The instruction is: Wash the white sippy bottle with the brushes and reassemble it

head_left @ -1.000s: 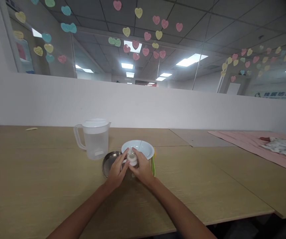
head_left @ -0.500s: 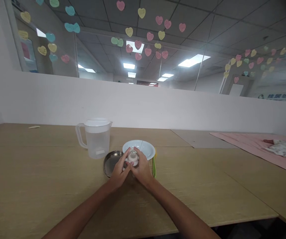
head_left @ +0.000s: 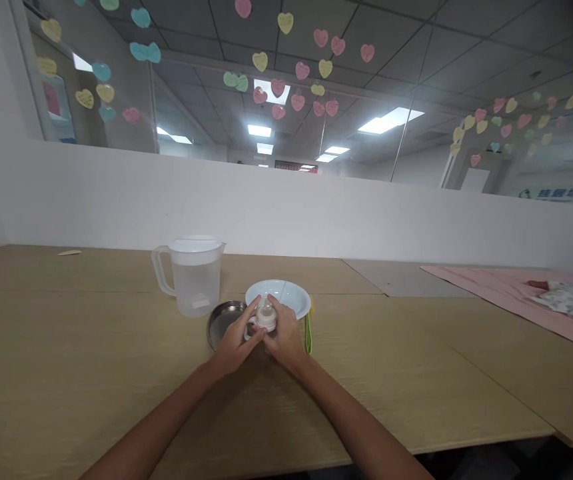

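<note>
Between my two hands is a baby bottle (head_left: 266, 317) with a white collar, a clear nipple top and a white side handle. My left hand (head_left: 235, 343) is closed on its left side, by the handle. From the right, my right hand (head_left: 285, 339) wraps round it, fingertips near the top. The lower part of the bottle is hidden by my hands. Just behind stands a white bowl (head_left: 294, 297). A round steel dish (head_left: 222, 321) lies at my left fingers. Right of my right hand is a green-handled brush (head_left: 308, 333), partly covered by the bowl and hand.
A clear plastic pitcher (head_left: 197, 283) with a white lid stands left of the bowl. Pink cloth (head_left: 496, 287) lies at the far right of the wooden table (head_left: 91, 373). A white wall (head_left: 286, 213) with glass above closes off the back.
My left hand has shifted slightly left and down, showing more of the bottle's side handle. Both hands stay on the bottle; the view has tilted very slightly.
</note>
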Action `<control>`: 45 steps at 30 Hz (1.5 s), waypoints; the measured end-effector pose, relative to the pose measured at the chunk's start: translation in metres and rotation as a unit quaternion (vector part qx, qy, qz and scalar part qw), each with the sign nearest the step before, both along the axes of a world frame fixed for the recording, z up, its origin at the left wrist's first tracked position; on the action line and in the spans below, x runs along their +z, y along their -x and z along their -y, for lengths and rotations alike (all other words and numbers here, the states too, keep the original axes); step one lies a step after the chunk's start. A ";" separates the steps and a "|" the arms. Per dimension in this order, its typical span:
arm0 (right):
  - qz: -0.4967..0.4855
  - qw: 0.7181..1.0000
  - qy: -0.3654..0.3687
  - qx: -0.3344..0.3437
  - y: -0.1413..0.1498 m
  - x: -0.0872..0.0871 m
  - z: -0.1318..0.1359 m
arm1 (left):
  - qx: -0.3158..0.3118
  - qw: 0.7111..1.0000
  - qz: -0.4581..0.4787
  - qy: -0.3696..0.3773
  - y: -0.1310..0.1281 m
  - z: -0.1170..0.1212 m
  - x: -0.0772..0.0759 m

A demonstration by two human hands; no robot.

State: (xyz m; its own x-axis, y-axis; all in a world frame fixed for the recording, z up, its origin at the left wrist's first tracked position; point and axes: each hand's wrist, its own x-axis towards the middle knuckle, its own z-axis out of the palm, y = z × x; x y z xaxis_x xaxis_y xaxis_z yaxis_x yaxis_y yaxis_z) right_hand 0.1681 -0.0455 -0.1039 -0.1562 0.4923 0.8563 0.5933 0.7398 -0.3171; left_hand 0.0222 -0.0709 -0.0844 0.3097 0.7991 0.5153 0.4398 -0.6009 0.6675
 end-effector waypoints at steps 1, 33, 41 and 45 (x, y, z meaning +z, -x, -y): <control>0.003 1.000 0.000 0.010 -0.001 0.000 0.001 | -0.001 1.000 -0.004 -0.003 0.001 0.000 0.000; -0.091 0.992 0.074 0.039 -0.008 0.007 0.007 | 0.024 0.995 -0.090 0.038 -0.006 -0.001 -0.016; -0.208 0.974 -0.093 -0.008 -0.017 0.012 -0.001 | 0.027 0.994 -0.101 0.035 -0.005 0.000 -0.014; -0.223 0.974 -0.014 -0.032 -0.029 0.011 -0.019 | 0.021 0.994 -0.103 0.036 -0.005 0.002 -0.012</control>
